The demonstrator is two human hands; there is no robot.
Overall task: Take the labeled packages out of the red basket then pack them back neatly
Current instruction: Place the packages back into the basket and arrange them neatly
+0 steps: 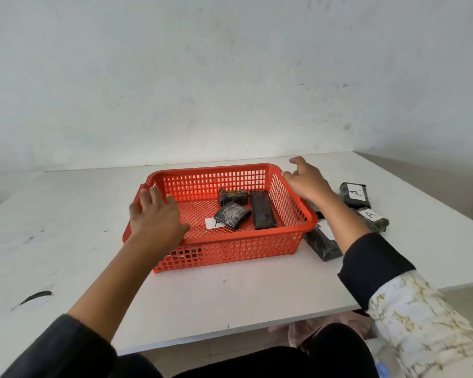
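I'm hovering both hands, left hand (155,214) and right hand (306,181), fingers apart and gripping nothing, over the red basket (230,246), judging its black-wrapped packages (232,214) light, soft, slippery — best pinched across their middles.

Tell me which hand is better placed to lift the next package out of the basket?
Probably the left hand: it hovers open inside the red basket, close to the packages. The right hand is beyond the far corner.

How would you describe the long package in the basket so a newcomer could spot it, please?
Find the red basket on the white table. Three dark packages lie inside; the long package is nearest the right wall. It is a slim black bar, unlike its two shorter, chunkier neighbours.
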